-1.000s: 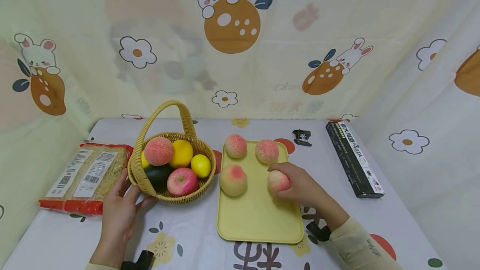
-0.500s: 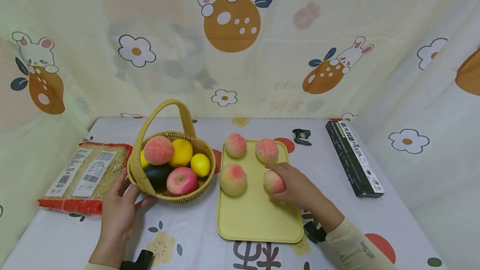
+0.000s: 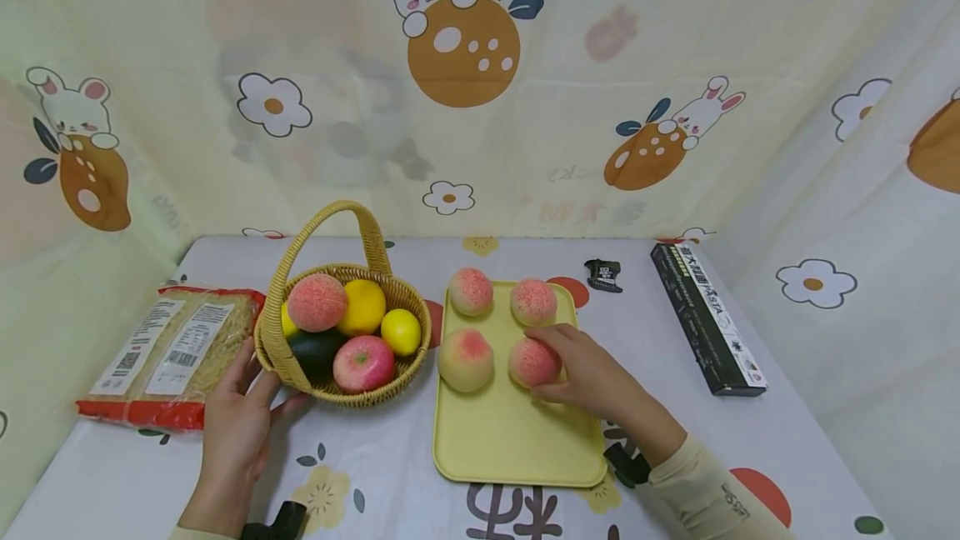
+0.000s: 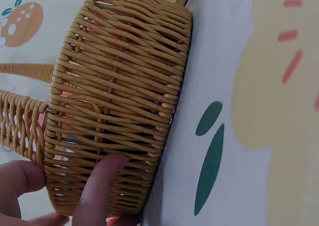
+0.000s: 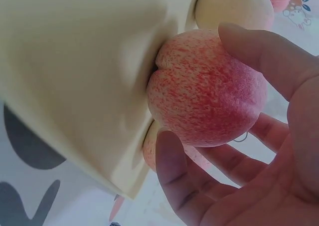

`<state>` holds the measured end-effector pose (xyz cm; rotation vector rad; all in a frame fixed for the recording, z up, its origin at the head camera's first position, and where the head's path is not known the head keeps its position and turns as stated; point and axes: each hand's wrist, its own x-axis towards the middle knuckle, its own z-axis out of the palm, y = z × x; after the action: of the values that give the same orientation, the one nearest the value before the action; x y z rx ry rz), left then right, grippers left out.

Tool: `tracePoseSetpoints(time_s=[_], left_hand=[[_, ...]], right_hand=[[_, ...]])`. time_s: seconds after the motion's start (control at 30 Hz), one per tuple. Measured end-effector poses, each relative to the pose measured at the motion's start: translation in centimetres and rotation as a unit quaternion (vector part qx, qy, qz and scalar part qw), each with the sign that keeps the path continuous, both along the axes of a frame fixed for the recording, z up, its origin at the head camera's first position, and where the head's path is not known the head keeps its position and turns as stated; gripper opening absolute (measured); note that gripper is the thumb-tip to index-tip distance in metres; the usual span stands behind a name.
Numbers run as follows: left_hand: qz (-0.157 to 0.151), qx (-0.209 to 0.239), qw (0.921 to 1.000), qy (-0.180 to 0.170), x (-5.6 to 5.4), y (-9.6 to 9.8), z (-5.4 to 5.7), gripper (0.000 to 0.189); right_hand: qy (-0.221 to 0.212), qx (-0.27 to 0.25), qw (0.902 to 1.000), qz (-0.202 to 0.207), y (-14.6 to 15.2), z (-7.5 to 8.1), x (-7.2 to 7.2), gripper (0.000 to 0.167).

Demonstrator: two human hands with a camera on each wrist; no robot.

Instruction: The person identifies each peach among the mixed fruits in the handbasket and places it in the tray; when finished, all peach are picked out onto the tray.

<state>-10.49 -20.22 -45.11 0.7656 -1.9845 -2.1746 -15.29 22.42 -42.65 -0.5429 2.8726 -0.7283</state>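
Observation:
On the yellow tray (image 3: 517, 452) my right hand (image 3: 592, 369) holds a pink-red peach (image 3: 534, 362), its thumb and fingers curved around the fruit. The speckled peach (image 5: 207, 89) touches the tray in the right wrist view. Beside it sits a paler peach (image 3: 467, 360), with two pink peaches (image 3: 471, 292) along the tray's far side. My left hand (image 3: 238, 423) rests against the near left side of a wicker basket (image 3: 408, 373), fingers spread and fairly straight. A thumb (image 4: 102, 186) touches the woven wall in the left wrist view. Some fingers are partly hidden there.
The basket holds a peach (image 3: 317, 302), an apple (image 3: 364, 363), a dark green item (image 3: 315, 352) and yellow fruit (image 3: 401, 331). Left of it lies a clear, red-edged bag (image 3: 172, 357). At right are a long black box (image 3: 708, 319) and a small black packet (image 3: 603, 275).
My right hand has shifted slightly left with the peach, which has turned from its paler side to its redder one. The left hand and basket stay nearly still.

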Motion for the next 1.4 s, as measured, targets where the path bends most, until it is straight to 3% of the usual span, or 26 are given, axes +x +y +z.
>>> tracePoseSetpoints(time_s=[0.3,0.5,0.83,1.13,1.4], left_hand=[[0.0,-0.001,1.0,0.0,0.1,0.0,-0.1,0.069],[-0.002,-0.001,1.0,0.003,0.1,-0.1,-0.2,0.071],[-0.006,0.007,0.9999,0.006,0.1,-0.1,-0.3,0.071],[-0.01,0.0,1.0,0.0,0.1,0.2,-0.1,0.072],[-0.002,-0.002,1.0,-0.002,0.0,0.0,0.0,0.069]], right_hand=[[0.016,-0.012,0.9997,-0.015,0.7,2.4,0.8,0.079],[0.021,-0.089,0.9958,-0.006,1.7,3.9,1.2,0.076],[0.003,-0.208,0.9776,0.03,1.4,4.7,1.7,0.063],[-0.011,-0.217,0.9744,0.057,-1.8,5.4,0.5,0.066],[-0.007,-0.195,0.9736,0.117,-5.6,6.9,-1.7,0.074]])
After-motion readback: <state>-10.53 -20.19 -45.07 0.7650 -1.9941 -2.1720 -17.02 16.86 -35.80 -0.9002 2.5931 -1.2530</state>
